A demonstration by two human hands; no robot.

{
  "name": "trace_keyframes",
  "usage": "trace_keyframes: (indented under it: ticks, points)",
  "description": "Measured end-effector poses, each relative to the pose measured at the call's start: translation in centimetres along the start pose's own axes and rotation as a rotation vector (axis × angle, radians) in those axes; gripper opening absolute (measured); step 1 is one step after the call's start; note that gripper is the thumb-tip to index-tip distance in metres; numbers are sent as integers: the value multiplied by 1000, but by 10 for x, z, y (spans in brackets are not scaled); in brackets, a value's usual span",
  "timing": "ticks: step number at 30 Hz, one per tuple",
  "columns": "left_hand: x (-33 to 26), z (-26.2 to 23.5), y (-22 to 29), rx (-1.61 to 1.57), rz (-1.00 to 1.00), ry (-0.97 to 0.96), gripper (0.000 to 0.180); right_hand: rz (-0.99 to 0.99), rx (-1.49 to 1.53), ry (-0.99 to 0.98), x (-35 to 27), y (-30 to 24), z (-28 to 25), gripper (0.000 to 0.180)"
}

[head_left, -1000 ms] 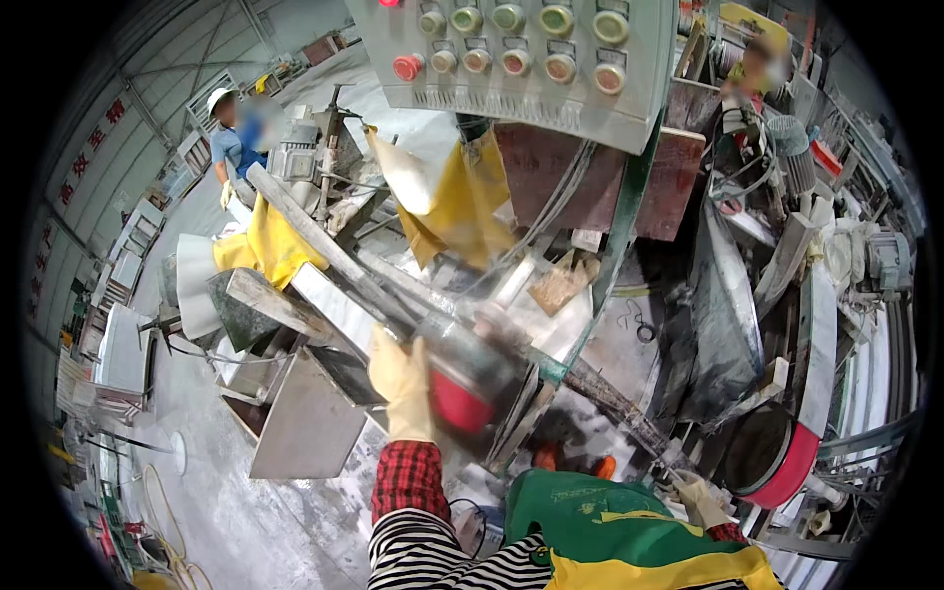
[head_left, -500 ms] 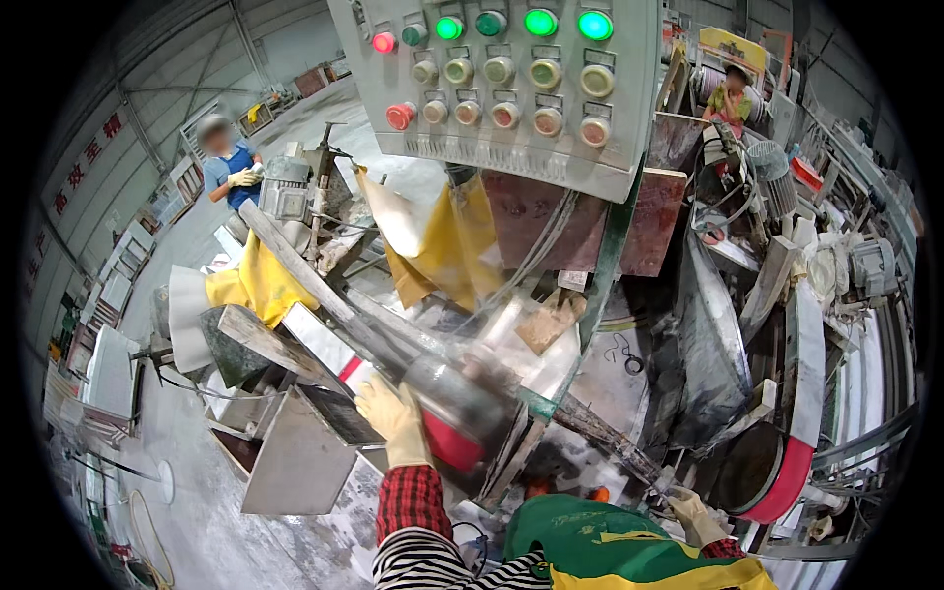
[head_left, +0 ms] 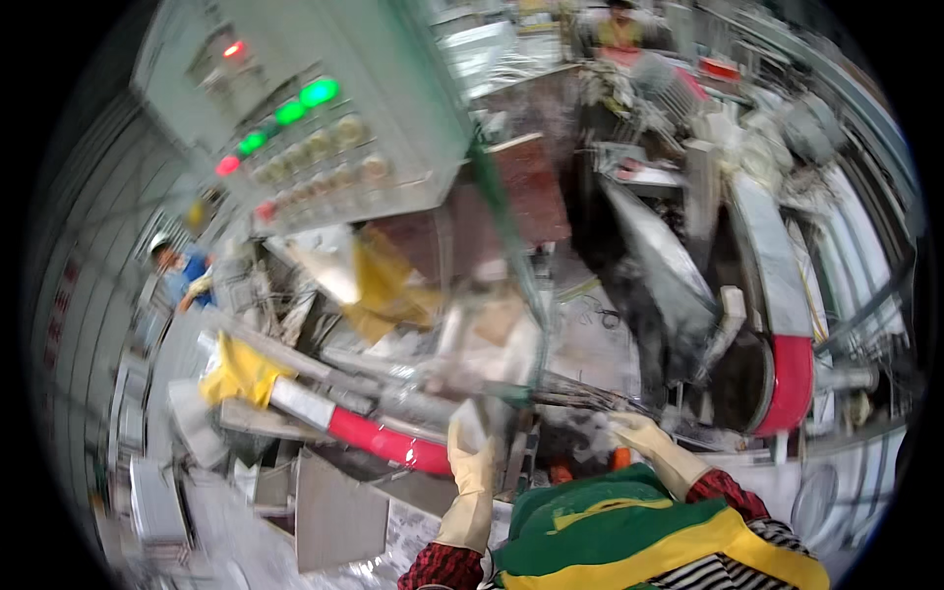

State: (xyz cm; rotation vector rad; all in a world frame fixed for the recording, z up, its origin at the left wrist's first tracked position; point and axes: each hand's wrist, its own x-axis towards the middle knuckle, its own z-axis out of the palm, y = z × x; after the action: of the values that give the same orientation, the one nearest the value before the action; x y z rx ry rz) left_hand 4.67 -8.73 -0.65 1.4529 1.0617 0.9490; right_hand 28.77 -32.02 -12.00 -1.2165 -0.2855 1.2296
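My left hand (head_left: 470, 482), in a cream glove, is raised at the right end of a red and white belt (head_left: 388, 438). Its fingers appear closed on a grey flat piece (head_left: 473, 421), which motion blurs. Farther right, my gloved right hand (head_left: 647, 442) reaches leftward with its fingers stretched out. I see nothing held in it. Just beyond that hand runs a dirty metal bar (head_left: 590, 391). Between the two hands, my green and yellow apron (head_left: 600, 526) fills the lower middle.
A control box (head_left: 324, 108) with lit green and red buttons hangs at upper left on a green post (head_left: 506, 221). Another belt (head_left: 787, 383) with a red section stands at right. A yellow cloth (head_left: 241, 371) drapes the left frame. A person in blue (head_left: 182, 270) stands far left; another (head_left: 619, 34) at the back.
The view has swung, and the control box now sits farther left and tilted. My left hand has come off the belt to the grey piece. My right hand has left the bar's end.
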Motion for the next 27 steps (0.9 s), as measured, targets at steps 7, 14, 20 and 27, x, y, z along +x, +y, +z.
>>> trace_keyframes:
  ticks: [7,14,20,27]
  points:
    - [-44,156,68,218,387,-778,81,-332,-263,318,-22,-102,91,67]
    - [-69,194,95,396,921,-1201,70,-736,293,674,-59,-109,-37,68]
    - [-39,145,65,297,142,-1023,59,-767,64,1515,-87,-153,-166,71]
    - [20,77,21,470,-62,-699,62,-418,22,1765,-67,-157,-279,86]
